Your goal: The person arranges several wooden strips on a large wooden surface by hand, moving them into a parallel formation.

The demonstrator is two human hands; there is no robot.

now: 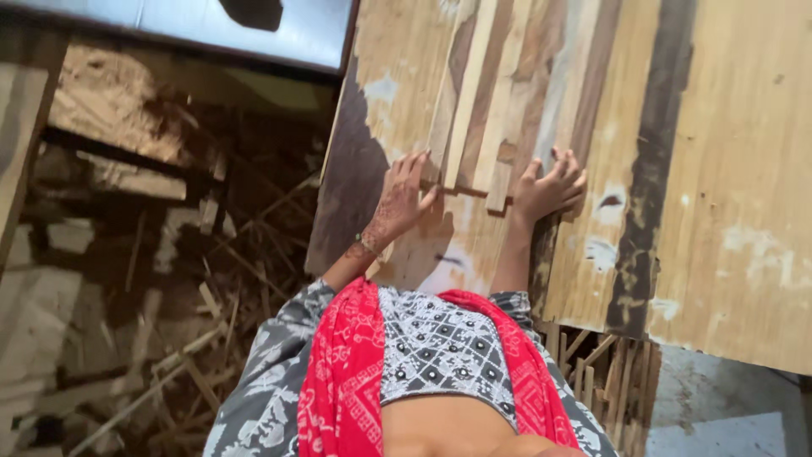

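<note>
Several thin wood veneer strips lie side by side on a large sheet of veneer in front of me. My left hand, marked with dark patterns, rests flat on the left side of the strips' near ends, fingers spread. To their right, my right hand presses down with fingers apart, touching the strips' edge. Neither hand grips anything. A short cross piece runs between the two hands under the strip ends.
The big sheet has dark stripes and pale patches. Left of it lies a pile of wood scraps and splinters. More thin sticks poke out under the sheet's near edge. A pale panel sits at the top left.
</note>
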